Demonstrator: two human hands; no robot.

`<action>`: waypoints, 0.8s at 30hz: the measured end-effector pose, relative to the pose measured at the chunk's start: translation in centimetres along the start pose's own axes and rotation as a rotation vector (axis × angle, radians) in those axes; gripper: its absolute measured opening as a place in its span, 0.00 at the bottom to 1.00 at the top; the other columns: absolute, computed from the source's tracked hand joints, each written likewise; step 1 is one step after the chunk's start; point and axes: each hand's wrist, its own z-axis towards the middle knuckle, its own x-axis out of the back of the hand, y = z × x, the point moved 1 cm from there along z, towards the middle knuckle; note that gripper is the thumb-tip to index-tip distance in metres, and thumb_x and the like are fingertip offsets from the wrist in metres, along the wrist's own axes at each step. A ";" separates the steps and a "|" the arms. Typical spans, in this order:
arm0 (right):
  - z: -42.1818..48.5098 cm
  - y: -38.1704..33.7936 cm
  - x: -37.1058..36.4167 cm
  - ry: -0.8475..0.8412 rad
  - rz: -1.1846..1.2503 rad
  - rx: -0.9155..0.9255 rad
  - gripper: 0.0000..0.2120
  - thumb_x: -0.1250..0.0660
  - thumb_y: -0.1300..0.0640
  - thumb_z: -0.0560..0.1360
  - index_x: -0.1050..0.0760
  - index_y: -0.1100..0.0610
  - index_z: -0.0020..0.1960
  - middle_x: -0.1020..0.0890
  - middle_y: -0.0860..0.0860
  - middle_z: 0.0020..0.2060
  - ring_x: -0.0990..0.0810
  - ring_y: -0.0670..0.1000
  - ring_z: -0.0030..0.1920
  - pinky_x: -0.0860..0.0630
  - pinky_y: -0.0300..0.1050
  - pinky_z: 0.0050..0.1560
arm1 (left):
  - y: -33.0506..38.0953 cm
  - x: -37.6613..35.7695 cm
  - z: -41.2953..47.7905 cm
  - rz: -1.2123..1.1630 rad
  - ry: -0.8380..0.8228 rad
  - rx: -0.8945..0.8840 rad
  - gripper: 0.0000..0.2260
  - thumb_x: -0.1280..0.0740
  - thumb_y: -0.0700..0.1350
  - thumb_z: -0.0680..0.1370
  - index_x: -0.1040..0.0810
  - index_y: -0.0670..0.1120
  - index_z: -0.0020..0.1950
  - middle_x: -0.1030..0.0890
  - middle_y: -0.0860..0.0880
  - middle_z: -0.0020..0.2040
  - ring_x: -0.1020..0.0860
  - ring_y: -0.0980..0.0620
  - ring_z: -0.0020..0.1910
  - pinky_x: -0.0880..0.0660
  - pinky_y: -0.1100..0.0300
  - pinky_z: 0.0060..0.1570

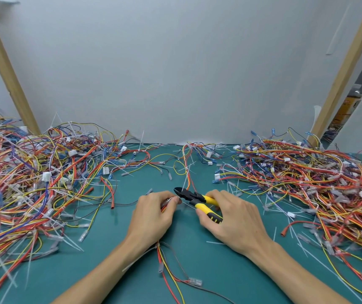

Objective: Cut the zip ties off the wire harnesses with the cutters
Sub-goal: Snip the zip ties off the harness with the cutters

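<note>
Left hand [153,213], thumb and fingertips pinched together on a thin wire harness [159,251] of red, yellow and grey strands. The harness passes under the palm and comes out below the wrist towards the viewer. More orange and yellow strands run from the fingertips away towards the back of the table.

Right hand [232,220], fingers curled round the yellow and black cutters [197,199]. The thumb lies against the lower handle and the other fingers wrap over the upper one. The two handles stand apart. The black cutting head points left, just beside the left fingertips and touching or almost touching the strands there. The blades are too small to show whether they are parted.

Both hands rest low over a teal table [219,275], with bare forearms reaching in from the bottom edge. Loose white zip tie strips [215,242] lie scattered near the hands.

To the left sits a large tangled pile of harnesses [33,183], and to the right another pile [307,178], each mixed with white connectors and ties. Stray wires from both piles trail into the space between them. Behind is a plain white wall [175,73], framed by a leaning wooden post on the left [4,69] and another on the right [346,69].
</note>
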 end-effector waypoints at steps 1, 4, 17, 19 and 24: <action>0.0 0.0 0.0 0.005 -0.004 0.005 0.19 0.44 0.32 0.72 0.26 0.45 0.48 0.25 0.44 0.34 0.24 0.48 0.36 0.32 0.43 0.32 | 0.0 0.0 0.0 -0.002 0.002 -0.003 0.09 0.35 0.48 0.79 0.18 0.51 0.41 0.31 0.55 0.23 0.33 0.55 0.27 0.41 0.61 0.29; 0.0 0.0 0.0 0.007 -0.009 0.001 0.19 0.44 0.33 0.72 0.26 0.45 0.49 0.26 0.43 0.35 0.24 0.48 0.37 0.34 0.42 0.33 | -0.1 0.0 0.1 0.003 0.009 -0.004 0.10 0.35 0.48 0.79 0.18 0.50 0.41 0.33 0.53 0.22 0.33 0.54 0.27 0.41 0.62 0.29; 0.2 0.2 0.2 -0.078 0.115 -0.012 0.27 0.45 0.32 0.73 0.27 0.46 0.64 0.23 0.40 0.50 0.27 0.46 0.52 0.32 0.40 0.53 | 0.1 0.0 -0.1 0.040 0.013 -0.074 0.08 0.35 0.48 0.79 0.18 0.49 0.45 0.34 0.52 0.23 0.34 0.52 0.27 0.40 0.58 0.30; 0.2 0.2 0.1 -0.066 0.106 -0.011 0.25 0.45 0.32 0.73 0.26 0.45 0.61 0.24 0.40 0.47 0.26 0.45 0.49 0.31 0.40 0.51 | 0.1 -0.1 -0.1 0.062 0.016 -0.084 0.08 0.35 0.48 0.79 0.18 0.50 0.45 0.33 0.51 0.24 0.35 0.50 0.28 0.40 0.57 0.31; 0.1 0.1 0.0 -0.055 0.103 -0.066 0.20 0.45 0.30 0.71 0.27 0.44 0.48 0.24 0.42 0.35 0.25 0.45 0.38 0.30 0.43 0.37 | 0.2 0.0 -0.2 0.076 0.022 -0.105 0.07 0.35 0.49 0.79 0.18 0.51 0.46 0.31 0.51 0.25 0.35 0.48 0.30 0.36 0.56 0.32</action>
